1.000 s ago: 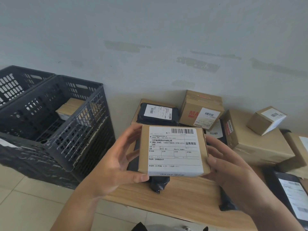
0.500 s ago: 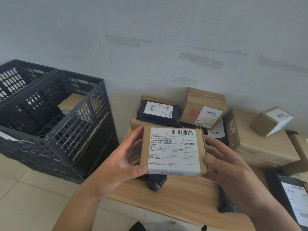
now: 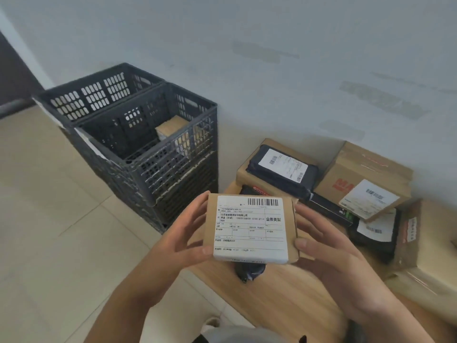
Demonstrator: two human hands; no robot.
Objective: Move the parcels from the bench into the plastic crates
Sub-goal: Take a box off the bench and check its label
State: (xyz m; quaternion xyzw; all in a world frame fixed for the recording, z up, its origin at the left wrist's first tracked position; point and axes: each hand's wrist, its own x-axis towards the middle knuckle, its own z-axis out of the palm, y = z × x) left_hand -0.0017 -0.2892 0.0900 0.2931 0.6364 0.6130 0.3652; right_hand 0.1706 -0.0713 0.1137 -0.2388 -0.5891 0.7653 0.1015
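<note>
Both hands hold one small box (image 3: 249,229) in the air above the near left end of the bench (image 3: 279,290), label side up toward the camera. The left hand (image 3: 184,237) clamps the box's left edge, thumb on the lower front corner and fingers curled behind. The right hand (image 3: 329,248) clamps the right edge the same way, thumb on the lower right corner, fingers spread behind the side.

The white label (image 3: 249,227) covers most of the box's face, with a barcode along its top.

Left of the bench, on the tiled floor (image 3: 49,219), stand two dark crates side by side against the wall (image 3: 272,58). The near crate (image 3: 158,169) touches the bench's left end and sits on a stack of the same kind; a brown parcel (image 3: 171,126) lies in its far right corner. What the far crate (image 3: 99,95) holds cannot be seen.

On the bench, behind the held box, a black bag (image 3: 282,169) with a label lies on a flat brown box (image 3: 243,173). Right of it sits a carton (image 3: 366,179) with red print, tilted over another black bag (image 3: 376,231). Under the held box the twisted end of a third black bag (image 3: 248,271) shows on the bench top.
</note>
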